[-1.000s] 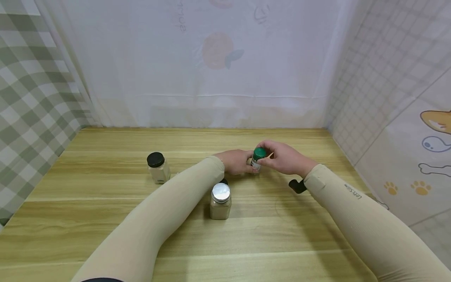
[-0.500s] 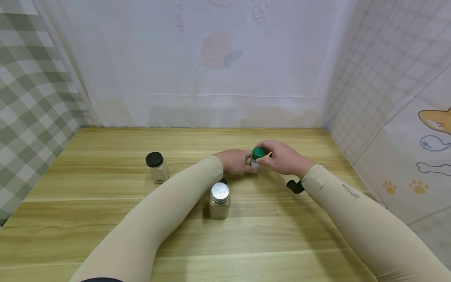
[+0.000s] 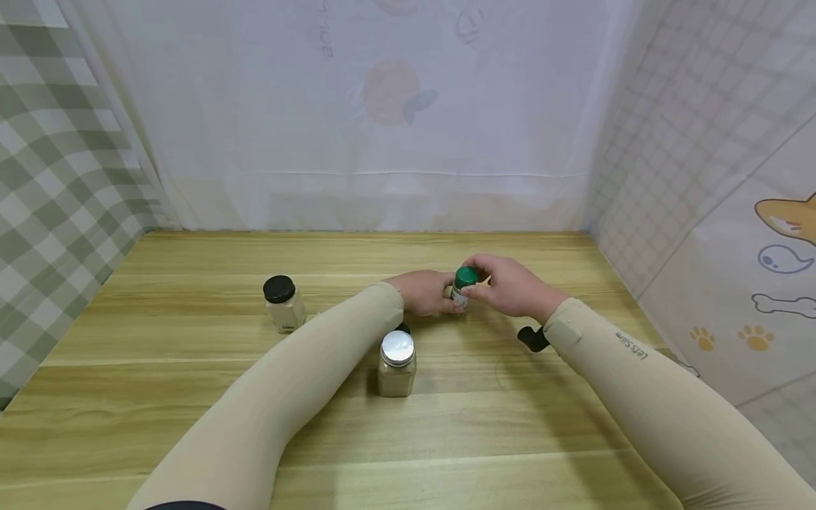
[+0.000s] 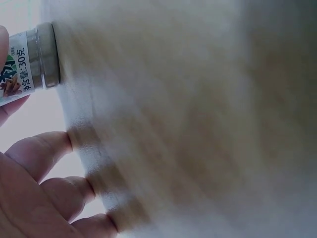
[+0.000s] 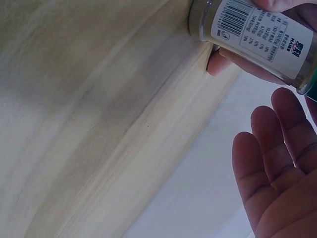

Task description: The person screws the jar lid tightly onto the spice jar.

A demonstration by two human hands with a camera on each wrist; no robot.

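A small spice jar (image 3: 459, 297) with a green lid (image 3: 466, 276) stands on the far right half of the table. My left hand (image 3: 423, 292) grips its clear body from the left between thumb and forefinger. From the other side, my right hand (image 3: 513, 287) pinches the lid between thumb and fingers. In the left wrist view the jar's base (image 4: 48, 55) shows brown contents, and the left hand's lower fingertips (image 4: 81, 191) rest on the wood. The right wrist view shows the barcoded label (image 5: 262, 32), while the right hand's other fingers (image 5: 270, 134) extend away from the jar.
A jar with a silver lid (image 3: 397, 365) stands under my left forearm, close to the sleeve. Farther left stands a black-lidded jar (image 3: 285, 304) of pale powder. A black piece (image 3: 533, 338) shows beneath my right wrist. White sheeting (image 3: 376, 205) borders the table's back edge.
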